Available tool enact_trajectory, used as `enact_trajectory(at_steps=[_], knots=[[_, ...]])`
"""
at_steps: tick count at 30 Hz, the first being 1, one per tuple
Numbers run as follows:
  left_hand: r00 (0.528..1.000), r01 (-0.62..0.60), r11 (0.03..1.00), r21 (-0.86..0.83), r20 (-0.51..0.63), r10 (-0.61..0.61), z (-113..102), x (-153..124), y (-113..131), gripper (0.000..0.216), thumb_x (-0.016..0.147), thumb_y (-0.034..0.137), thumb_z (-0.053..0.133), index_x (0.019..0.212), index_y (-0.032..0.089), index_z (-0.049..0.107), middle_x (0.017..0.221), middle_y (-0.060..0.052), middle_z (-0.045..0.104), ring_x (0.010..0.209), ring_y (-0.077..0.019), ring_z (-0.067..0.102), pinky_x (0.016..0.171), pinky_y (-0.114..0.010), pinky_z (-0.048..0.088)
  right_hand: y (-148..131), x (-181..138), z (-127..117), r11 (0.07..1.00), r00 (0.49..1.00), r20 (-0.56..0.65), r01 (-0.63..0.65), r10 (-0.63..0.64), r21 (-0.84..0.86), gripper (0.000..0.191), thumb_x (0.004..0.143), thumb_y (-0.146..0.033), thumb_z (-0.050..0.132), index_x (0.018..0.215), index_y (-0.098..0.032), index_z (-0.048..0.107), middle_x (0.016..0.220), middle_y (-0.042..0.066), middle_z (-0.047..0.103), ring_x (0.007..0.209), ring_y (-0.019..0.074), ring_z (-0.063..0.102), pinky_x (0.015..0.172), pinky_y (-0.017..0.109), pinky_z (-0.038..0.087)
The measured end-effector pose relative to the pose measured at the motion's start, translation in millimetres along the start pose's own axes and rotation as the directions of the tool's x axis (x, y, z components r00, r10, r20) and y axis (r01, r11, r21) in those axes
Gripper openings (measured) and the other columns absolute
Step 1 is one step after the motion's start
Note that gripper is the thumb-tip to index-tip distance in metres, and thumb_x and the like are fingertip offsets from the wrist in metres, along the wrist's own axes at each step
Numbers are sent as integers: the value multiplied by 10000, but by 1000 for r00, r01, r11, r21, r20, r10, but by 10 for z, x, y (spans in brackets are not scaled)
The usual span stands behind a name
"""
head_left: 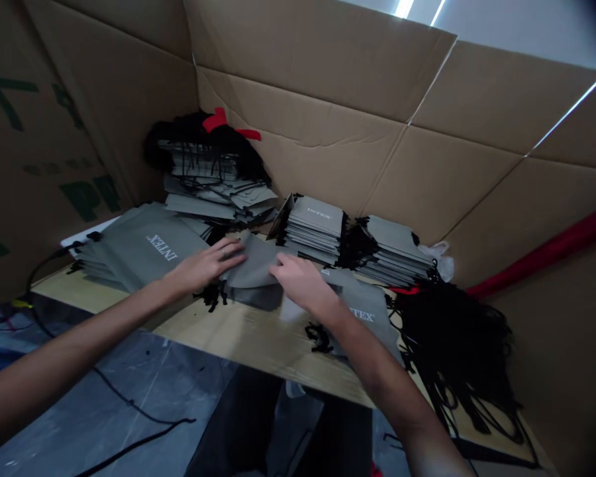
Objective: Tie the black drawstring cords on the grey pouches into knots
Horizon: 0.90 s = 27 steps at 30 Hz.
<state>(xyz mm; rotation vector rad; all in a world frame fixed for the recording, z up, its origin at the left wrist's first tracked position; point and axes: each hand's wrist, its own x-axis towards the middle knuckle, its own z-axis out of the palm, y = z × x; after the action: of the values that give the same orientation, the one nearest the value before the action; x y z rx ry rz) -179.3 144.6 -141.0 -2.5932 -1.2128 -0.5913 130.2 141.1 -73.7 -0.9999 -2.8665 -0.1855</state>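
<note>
A grey fabric piece (257, 265) spans between the right hand (302, 278), pinching one edge, and the left hand (209, 264), touching the opposite edge, its grip indeterminate; even tension should limit creasing.

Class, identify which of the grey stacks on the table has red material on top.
The tall back-left stack, by the cardboard wall: red material lies over its black cords. The other stacks show grey tops.
</note>
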Motion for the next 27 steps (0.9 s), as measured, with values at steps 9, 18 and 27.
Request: enact_trajectory(at_steps=[9,18,27], knots=[[962,19,986,165,265,-63,253,-87,-99,564,968,-24,514,1437,176,754,1578,-218,638,1533,-372,549,958,-401,669,-214,153,510,1000,995,101,23,-21,-19,281,1107,-341,743,1318,-156,740,1419,123,731,1250,279,740,1037,483,659],[952,52,983,178,289,-102,54,10,36,530,896,-89,527,1263,163,816,1417,-197,741,1392,-380,658,1121,-480,589,98,-34,-223,957,992,0,121,-126,265,380,1130,-536,686,1180,-186,825,1183,96,818,1069,219,754,900,307,533],[977,-48,988,-145,198,77,80,1235,1150,382,1176,278,476,1456,146,700,1394,-172,727,1252,-282,720,1085,-392,613,483,-1215,-1329,935,618,-703,-185,351,304,250,1060,-352,791,848,-222,818,667,-52,664,577,116,503,644,296,414]])
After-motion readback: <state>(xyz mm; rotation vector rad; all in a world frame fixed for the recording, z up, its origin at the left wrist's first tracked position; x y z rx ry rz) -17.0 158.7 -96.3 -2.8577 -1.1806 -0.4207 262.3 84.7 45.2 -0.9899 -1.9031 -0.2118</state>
